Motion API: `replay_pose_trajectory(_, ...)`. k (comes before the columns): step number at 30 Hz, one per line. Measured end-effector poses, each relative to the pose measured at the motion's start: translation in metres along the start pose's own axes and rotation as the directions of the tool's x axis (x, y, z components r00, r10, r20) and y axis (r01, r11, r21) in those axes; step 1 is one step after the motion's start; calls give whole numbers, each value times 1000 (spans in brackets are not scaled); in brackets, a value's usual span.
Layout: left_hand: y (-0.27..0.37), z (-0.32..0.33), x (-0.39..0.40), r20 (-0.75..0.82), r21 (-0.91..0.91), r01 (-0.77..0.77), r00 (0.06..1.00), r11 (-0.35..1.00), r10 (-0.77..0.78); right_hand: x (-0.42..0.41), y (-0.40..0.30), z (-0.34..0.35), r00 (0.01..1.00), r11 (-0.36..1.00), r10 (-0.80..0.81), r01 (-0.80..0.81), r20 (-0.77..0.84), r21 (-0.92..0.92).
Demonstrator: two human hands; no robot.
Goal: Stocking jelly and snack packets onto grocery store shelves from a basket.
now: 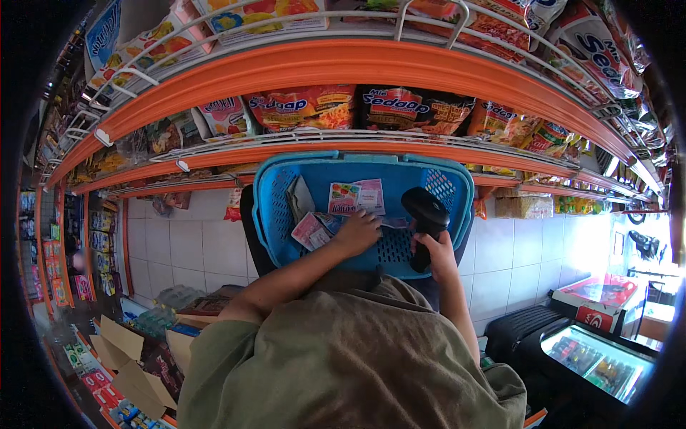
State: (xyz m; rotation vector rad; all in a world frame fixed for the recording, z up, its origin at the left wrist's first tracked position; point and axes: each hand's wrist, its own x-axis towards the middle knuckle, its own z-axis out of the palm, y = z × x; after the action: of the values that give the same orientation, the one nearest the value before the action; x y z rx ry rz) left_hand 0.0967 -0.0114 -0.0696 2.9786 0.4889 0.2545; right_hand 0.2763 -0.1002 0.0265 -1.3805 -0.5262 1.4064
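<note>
A blue plastic shopping basket (300, 163) sits before me, close against the shelves. My left hand (360, 231) reaches into it, palm down over some small packets; whether it grips one I cannot tell. In my right hand (435, 248) is a black handheld barcode scanner (426, 208), held by its handle over the basket's right side. A pink sachet with fruit pictures (343, 197) and another pink packet (372, 194) lie beyond my left hand. Another pink packet (310, 231) lies to the left, below a grey-green packet (300, 198).
Shelves with orange edges (343, 61) and white wire rails curve across the front, holding Mie Sedaap noodle packs (300, 110) and Nutrijell packets (222, 115). An opened cardboard box (126, 343) stands at lower left. At lower right is a glass-topped freezer (595, 359).
</note>
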Motion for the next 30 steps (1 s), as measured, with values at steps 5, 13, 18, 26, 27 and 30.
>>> replay_pose_trajectory(5, 6, -24, 9, -73, -125, 355, 928, 926, -366, -3, 1, -2, 994, 996, 62, -67, -94, -50)
replay_pose_trajectory(13, -8, -98, -22, 182, -971, 238, 723, -6, -667, -9, -23, 8, 990, 996, 85, -85, 113, -5)
replay_pose_trajectory(18, -12, -108, -47, 33, -958, 257, 545, 129, -838, -5, -22, 23, 968, 992, 77, -51, 239, -115)
replay_pose_trajectory(26, -7, -110, -59, -103, -804, 460, 515, 376, -851, -6, -14, 48, 920, 900, -110, 252, 377, -354)
replay_pose_trajectory(27, -6, -111, -60, -80, -798, 467, 544, 380, -836, -4, -12, 47, 914, 880, -99, 265, 393, -393)
replay_pose_trajectory(30, -3, -113, -58, -19, -980, 155, 544, 123, -839, -1, -7, 47, 918, 890, -87, 246, 386, -384)
